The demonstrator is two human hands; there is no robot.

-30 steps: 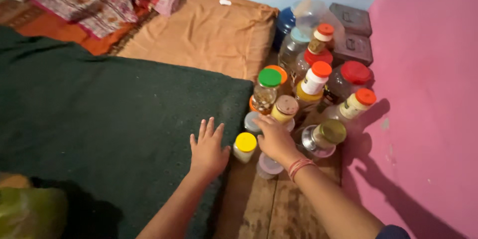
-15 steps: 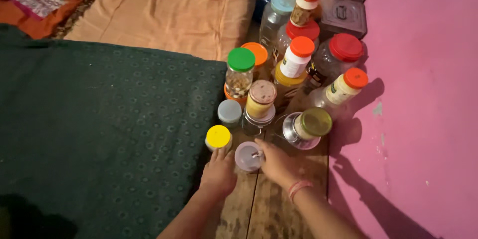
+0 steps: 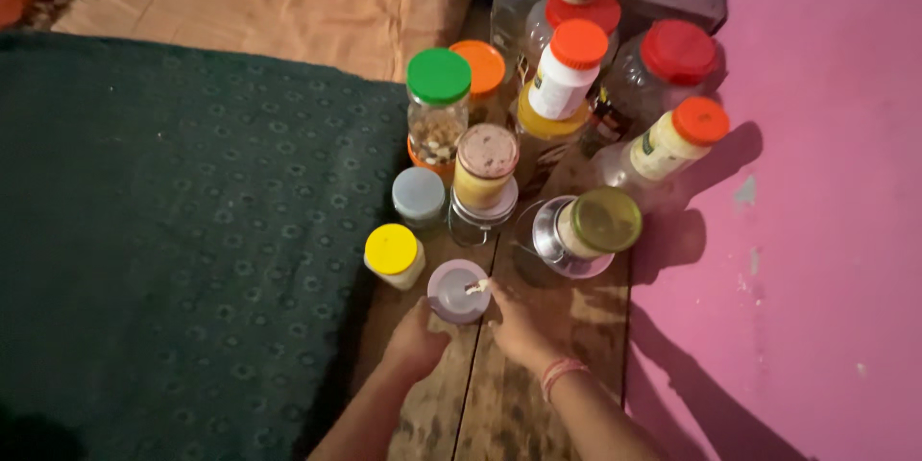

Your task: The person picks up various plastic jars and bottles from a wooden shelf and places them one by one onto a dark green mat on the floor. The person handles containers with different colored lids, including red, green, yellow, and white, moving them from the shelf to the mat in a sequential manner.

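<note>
As seen from above, left hand (image 3: 415,338) and right hand (image 3: 514,325) both cupped, gripping the pale-lidded jar (image 3: 457,291).

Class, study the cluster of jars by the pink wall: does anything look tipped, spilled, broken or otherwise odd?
Nothing looks spilled or broken. One oddity: the olive-lidded jar seems to lie tilted on a round metal lid, while its neighbours stand upright. Both hands touch the small pale-lidded jar.

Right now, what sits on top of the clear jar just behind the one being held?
A yellowish jar with a speckled brown lid stands on the clear jar. Its contents are unclear; the floor beneath is hidden.
</note>
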